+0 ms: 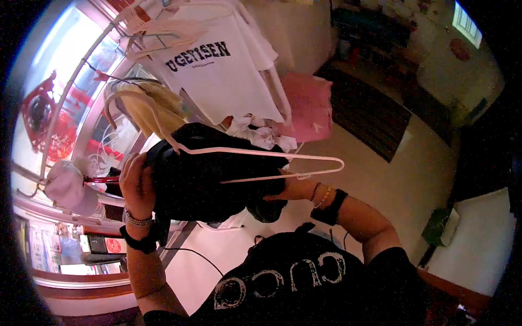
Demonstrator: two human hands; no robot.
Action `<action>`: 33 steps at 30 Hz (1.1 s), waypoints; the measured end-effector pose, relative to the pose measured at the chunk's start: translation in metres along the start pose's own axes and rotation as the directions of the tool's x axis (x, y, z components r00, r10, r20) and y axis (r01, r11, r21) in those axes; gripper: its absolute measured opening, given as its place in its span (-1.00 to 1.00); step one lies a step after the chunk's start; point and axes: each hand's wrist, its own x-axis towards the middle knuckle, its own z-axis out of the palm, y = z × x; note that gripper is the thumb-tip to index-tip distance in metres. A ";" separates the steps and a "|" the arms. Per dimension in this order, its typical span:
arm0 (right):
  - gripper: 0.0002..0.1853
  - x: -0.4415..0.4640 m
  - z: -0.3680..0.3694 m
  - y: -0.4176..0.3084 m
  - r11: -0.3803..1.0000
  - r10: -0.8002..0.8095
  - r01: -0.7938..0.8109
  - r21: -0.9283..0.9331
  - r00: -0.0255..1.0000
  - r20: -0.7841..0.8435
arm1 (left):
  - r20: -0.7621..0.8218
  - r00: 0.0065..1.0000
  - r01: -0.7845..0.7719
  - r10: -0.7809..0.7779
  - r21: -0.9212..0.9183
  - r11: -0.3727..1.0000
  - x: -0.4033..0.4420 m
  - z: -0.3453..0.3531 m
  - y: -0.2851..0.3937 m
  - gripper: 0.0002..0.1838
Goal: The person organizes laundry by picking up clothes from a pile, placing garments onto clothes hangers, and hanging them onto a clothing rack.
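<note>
1. Between the person's two hands, a white hanger (239, 150) lies across black cloth (201, 198), its long axis running nearly left to right.
2. From the left grip (138, 185), the hanger's neck sits to the right and slightly farther from the body; the hook (156, 119) curls outward and leftward, away from the wearer.
3. At the other side, the right grip (296, 187) is the nearer of the two to the lower bar, which crosses at the top edge of that hand. Whether they touch cannot be told. The rounded end juts beyond it, on the far side of the wrist.
4. The left grip is closed on the cloth's left edge, fingers curled over the front. The right grip meets the cloth's right edge, its fingertips hidden by fabric, so its hold cannot be told.
5. Beyond the hands hang a white shirt (217, 81) and a yellow garment (147, 106); a pale cap (65, 185) is left of the left grip, well apart from the right.
</note>
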 end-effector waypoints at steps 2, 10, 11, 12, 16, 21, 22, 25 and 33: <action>-0.33 0.024 0.024 0.015 0.999 0.033 -0.032 0.006 0.994 -0.108 | 0.021 1.000 0.007 -0.008 0.049 0.999 -0.007 -0.010 -0.007 -0.78; -0.71 0.043 -0.096 -0.046 0.964 -0.033 0.133 0.230 0.919 -0.392 | 0.069 0.996 0.031 -0.048 0.231 0.973 -0.062 -0.044 -0.043 -0.77; -0.67 0.048 -0.105 -0.047 0.956 -0.016 0.098 0.276 0.958 -0.286 | 0.084 0.996 0.014 -0.039 0.279 0.960 -0.068 -0.045 -0.047 -0.77; -0.63 0.053 -0.113 -0.047 0.946 -0.004 0.061 0.317 0.985 -0.175 | 0.099 0.995 -0.003 -0.031 0.328 0.945 -0.072 -0.044 -0.051 -0.77; -0.63 0.069 -0.119 -0.041 0.942 -0.220 0.257 0.215 0.958 -0.181 | 0.190 0.979 -0.017 -0.075 0.442 0.897 -0.086 -0.039 -0.065 -0.76; -0.68 0.063 -0.142 -0.086 0.987 -0.130 0.112 -0.117 0.978 -0.162 | 0.213 0.937 0.141 -0.276 0.491 0.860 -0.081 -0.025 -0.052 -0.78; -0.70 0.063 -0.143 -0.093 0.966 -0.147 0.103 -0.238 0.973 -0.176 | 0.203 0.927 0.184 -0.315 0.485 0.855 -0.078 -0.023 -0.049 -0.78; -0.77 0.053 -0.127 -0.113 0.822 -0.359 0.169 -0.544 0.895 -0.264 | 0.012 0.946 0.284 -0.324 0.453 0.845 -0.071 -0.019 -0.043 -0.79; -0.81 0.015 -0.059 -0.155 0.665 -0.650 0.594 -0.452 0.759 0.041 | 0.051 0.957 0.232 -0.285 0.454 0.860 -0.053 -0.028 0.006 -0.81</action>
